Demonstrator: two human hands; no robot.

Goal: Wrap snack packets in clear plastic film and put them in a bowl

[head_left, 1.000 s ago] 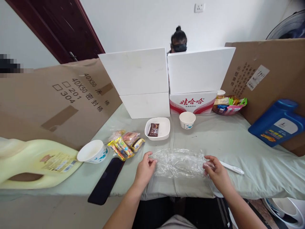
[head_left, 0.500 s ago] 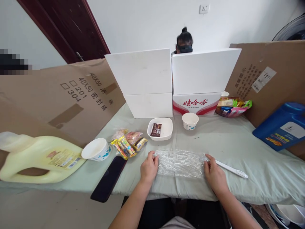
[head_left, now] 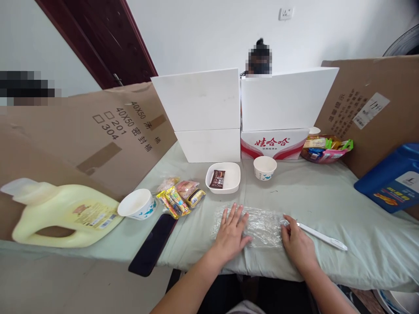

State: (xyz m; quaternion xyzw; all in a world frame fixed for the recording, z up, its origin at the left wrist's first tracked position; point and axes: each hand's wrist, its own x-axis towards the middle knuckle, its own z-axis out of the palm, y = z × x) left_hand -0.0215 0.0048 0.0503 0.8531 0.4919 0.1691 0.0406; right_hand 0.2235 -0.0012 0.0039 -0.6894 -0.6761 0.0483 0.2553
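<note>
Film [head_left: 263, 224]: down on the near-middle of the cloth [head_left: 327, 196], clear and crinkly, stretched out L to R, w/ bare cloth betw. it & the tray [head_left: 233, 175].
L hand [head_left: 231, 239]: and it was palm down on the film's left part, fingers fanned wide, pressing flat by the looks of it, nothing gripped.
R hand [head_left: 297, 245]: at the film's right edge, thumb & fingers close tog., a narrow hold at most; couldn't tell if it pinched the edge or just pinned it.
Spread-out: looked done, more or less; the film lay at full stretch betw. the two sides.
Creases: plenty left, esp. mid-film, so smoothing seemed only part-way, approx. half at a guess.
Film's left end: partly under the L hand, so its state there was unclear.
Cocoa pkt [head_left: 217, 179]: sat in the tray, left side, far of the film, apart from both hands.
Snacks [head_left: 180, 197]: wrapped, heaped left of the tray, just beyond the phone [head_left: 153, 244]; none lay on the film.
White stick [head_left: 324, 236]: right of the R hand, slanting near-right, its far-left end close by the knuckles; no hand had it.
</note>
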